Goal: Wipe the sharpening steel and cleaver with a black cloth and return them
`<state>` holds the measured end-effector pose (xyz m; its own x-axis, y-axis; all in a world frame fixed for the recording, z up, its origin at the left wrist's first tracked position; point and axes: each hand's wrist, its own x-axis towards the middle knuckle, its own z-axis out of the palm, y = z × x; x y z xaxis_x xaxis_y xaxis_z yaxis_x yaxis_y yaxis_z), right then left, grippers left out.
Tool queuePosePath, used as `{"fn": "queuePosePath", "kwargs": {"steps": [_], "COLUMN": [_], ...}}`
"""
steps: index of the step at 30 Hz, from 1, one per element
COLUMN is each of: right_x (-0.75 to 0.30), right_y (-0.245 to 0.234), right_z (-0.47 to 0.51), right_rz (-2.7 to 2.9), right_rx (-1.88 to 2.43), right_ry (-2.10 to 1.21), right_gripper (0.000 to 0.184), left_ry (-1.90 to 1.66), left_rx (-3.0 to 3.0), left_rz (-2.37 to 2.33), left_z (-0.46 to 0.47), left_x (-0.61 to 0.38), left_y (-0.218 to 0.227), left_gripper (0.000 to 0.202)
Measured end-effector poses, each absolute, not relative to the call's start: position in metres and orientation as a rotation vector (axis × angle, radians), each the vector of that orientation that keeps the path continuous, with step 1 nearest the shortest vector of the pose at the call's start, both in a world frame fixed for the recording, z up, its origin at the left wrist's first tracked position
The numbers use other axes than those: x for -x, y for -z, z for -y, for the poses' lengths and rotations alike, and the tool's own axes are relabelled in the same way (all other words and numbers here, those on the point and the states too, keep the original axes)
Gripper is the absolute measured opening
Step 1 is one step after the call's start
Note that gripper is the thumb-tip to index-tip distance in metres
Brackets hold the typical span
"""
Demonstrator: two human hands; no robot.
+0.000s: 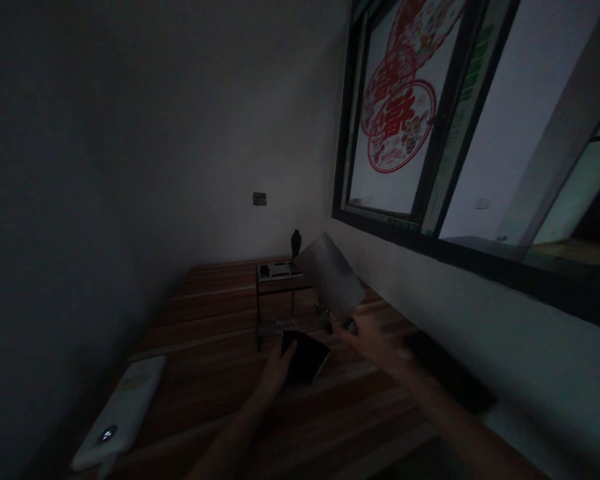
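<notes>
My left hand (pixel 279 368) is closed on the left edge of a flat black piece (pixel 306 359), low over the striped wooden surface. The dim light hides what kind of thing it is. To its right and a little higher, my right hand (pixel 369 339) grips the lower end of a flat, pale grey rectangular piece (pixel 333 275). This piece is tilted up to the left and blurred, so its kind is unclear. The two pieces are apart.
A small rack (pixel 280 272) with dark items on top stands beyond my hands, a dark rounded object (pixel 296 244) by it. At left lies a white device (pixel 125 410) with a lit display and cable. A long black object (pixel 450 373) lies right, below the window (pixel 420 230).
</notes>
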<state>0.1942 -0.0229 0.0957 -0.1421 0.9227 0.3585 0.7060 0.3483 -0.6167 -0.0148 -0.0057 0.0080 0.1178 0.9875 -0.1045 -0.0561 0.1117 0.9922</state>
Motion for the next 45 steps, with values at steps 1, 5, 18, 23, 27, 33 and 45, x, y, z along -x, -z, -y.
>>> {"fn": "queuePosePath", "kwargs": {"steps": [1, 5, 18, 23, 27, 33, 45], "right_x": [-0.183, -0.144, -0.126, -0.127, -0.126, -0.125, -0.125], "right_y": [-0.082, -0.051, -0.015, -0.015, -0.017, -0.011, -0.007], "right_z": [0.024, 0.021, 0.0, 0.002, 0.003, 0.002, -0.001], "right_rz": [1.87, 1.776, 1.695, 1.694, 1.684, 1.684, 1.691], "right_rx": [1.413, 1.391, 1.461, 1.495, 1.48, 1.497, 1.478], "right_ry": [-0.492, -0.776, -0.641, -0.511, -0.529, -0.621, -0.592], "right_gripper": [0.023, 0.024, 0.033, 0.033, 0.034, 0.038, 0.038], "left_ry": [-1.091, -1.165, -1.302, -1.319, -1.263, -1.227, -1.044], "left_rx": [-1.091, -0.934, -0.793, -0.779, -0.779, -0.891, -1.385], "left_rz": [-1.136, -1.153, -1.265, -1.282, -1.287, -1.31, -1.08], "left_z": [0.005, 0.005, 0.021, 0.02, 0.02, 0.019, 0.024], "left_x": [0.021, 0.046, 0.054, 0.056, 0.057, 0.057, 0.064], "left_y": [-0.007, 0.004, -0.002, 0.002, 0.003, 0.003, -0.003], "left_gripper": [0.047, 0.048, 0.049, 0.051, 0.048, 0.05, 0.063]}}
